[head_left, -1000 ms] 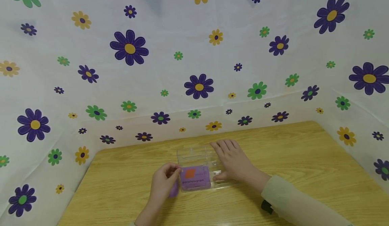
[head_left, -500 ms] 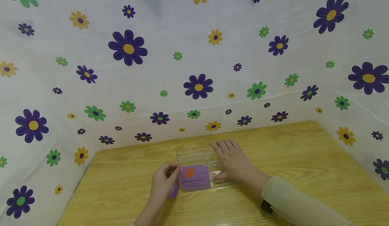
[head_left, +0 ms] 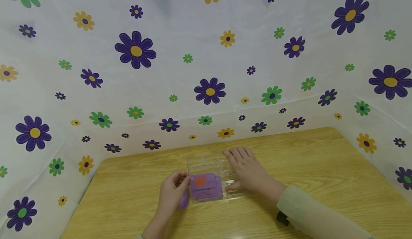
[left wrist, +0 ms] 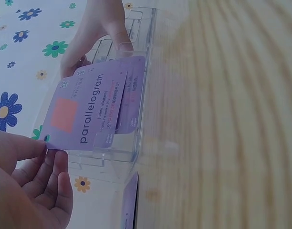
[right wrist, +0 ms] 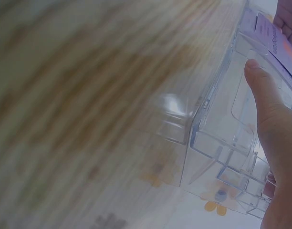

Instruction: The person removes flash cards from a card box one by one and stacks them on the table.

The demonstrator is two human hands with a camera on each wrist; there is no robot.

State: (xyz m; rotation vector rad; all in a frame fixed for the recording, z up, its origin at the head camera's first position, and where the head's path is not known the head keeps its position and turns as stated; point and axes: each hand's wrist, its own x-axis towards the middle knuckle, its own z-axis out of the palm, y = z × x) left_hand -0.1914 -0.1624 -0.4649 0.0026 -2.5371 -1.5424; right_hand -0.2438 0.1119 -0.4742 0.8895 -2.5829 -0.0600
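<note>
My left hand (head_left: 173, 190) pinches the left corner of a purple card (head_left: 202, 186) printed "parallelogram" with an orange shape. In the left wrist view, thumb and fingers meet at that corner, and the card (left wrist: 96, 107) is tilted up over other purple cards (left wrist: 135, 102) in a clear plastic box (head_left: 202, 168). My right hand (head_left: 248, 171) spans the box's right part and holds it, thumb at the near side and fingers over the far side. In the right wrist view, the thumb lies on the clear box (right wrist: 217, 138); its fingers are mostly hidden.
Another purple card or stack (head_left: 183, 200) lies on the wooden table (head_left: 128, 192), left of the box and partly behind the left hand. A white cloth with flowers (head_left: 173, 81) hangs behind and at both sides. A black strap piece (head_left: 282, 218) shows below the right sleeve.
The left hand has raised the parallelogram card slightly and shifted it a little up and left, so more of the cards beneath shows. The right hand stays on the box.
</note>
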